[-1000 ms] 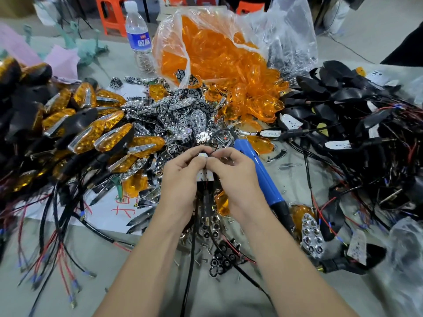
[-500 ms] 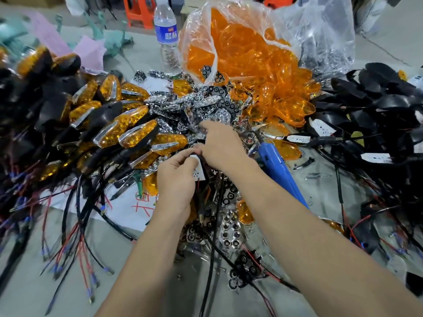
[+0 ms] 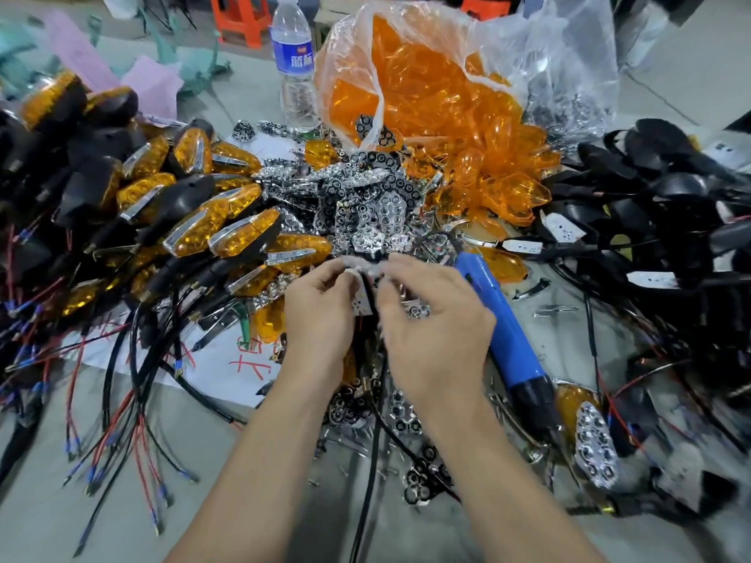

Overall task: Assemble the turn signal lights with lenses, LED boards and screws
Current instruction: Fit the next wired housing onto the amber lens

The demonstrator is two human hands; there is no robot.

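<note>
The left hand (image 3: pixel 321 323) and right hand (image 3: pixel 437 335) pinch a small white LED board (image 3: pixel 361 304). It looks light and thin, so hold its edges.

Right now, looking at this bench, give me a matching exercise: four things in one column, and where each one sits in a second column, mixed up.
Things
1. water bottle
2. blue screwdriver
3. clear bag of orange lenses
4. empty black housings

Places
A. piled on the right side
B. lying just beside the right hand
C. standing upright at the far side, left of the bag
D. far centre, spilling toward the hands

Pairs: 1-C, 2-B, 3-D, 4-A
</note>
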